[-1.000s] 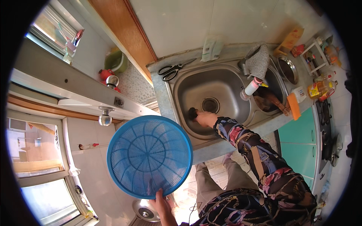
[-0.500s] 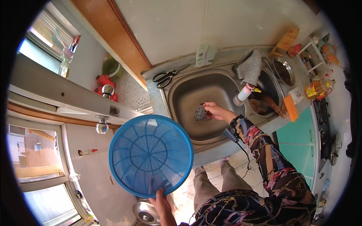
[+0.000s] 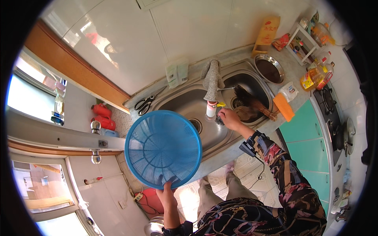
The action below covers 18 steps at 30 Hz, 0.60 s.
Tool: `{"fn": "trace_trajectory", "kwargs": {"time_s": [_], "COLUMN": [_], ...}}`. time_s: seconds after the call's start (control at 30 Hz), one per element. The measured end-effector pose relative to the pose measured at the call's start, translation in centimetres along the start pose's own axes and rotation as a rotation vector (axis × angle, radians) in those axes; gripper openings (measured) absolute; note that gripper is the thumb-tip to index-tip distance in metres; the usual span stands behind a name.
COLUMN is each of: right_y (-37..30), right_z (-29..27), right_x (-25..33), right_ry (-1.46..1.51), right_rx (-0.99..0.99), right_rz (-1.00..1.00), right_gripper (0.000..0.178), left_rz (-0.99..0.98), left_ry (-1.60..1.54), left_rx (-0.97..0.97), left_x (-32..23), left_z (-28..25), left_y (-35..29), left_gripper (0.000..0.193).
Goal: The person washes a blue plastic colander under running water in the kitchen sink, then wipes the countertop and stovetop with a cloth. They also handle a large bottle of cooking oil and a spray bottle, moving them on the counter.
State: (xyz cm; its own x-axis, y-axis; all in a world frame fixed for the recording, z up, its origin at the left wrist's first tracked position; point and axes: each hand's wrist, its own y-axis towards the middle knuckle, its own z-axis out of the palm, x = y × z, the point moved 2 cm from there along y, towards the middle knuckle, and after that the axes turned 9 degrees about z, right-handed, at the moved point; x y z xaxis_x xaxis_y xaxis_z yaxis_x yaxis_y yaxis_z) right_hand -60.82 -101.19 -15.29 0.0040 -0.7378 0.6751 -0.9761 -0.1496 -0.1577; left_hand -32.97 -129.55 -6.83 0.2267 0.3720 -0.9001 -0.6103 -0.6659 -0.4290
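Blue basket point(image 3: 163, 145) extends beyond the left grip point(image 3: 166, 194), which pinches its rim; the right grip point(image 3: 230, 119) clasps a grey scourer point(image 3: 219, 120).

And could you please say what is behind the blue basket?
Beyond the blue basket, the large sink basin and its drain show partly; the basin's near left corner is covered.

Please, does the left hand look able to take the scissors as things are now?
Probably not directly: the left hand grips the basket, which in this view is between it and the scissors.
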Motion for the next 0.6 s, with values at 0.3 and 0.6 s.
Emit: {"fn": "trace_trajectory", "kwargs": {"time_s": [0.3, 0.6], "right_y": [3.1, 3.6], "right_z": [-7.7, -6.6], "right_x": [0.9, 0.4], "right_ry": [-0.304, -0.390], "right_rx": [-0.290, -0.242], "right_rz": [0.008, -0.046], "right_gripper": [0.039, 0.030], "left_rz": [-0.116, -0.219], "left_ry": [0.061, -0.066], "left_rx": [0.203, 0.299], "left_x": [3.4, 6.3], "left_z": [7.5, 11.1], "left_y": [2.0, 3.0], "left_gripper": [0.040, 0.036]}}
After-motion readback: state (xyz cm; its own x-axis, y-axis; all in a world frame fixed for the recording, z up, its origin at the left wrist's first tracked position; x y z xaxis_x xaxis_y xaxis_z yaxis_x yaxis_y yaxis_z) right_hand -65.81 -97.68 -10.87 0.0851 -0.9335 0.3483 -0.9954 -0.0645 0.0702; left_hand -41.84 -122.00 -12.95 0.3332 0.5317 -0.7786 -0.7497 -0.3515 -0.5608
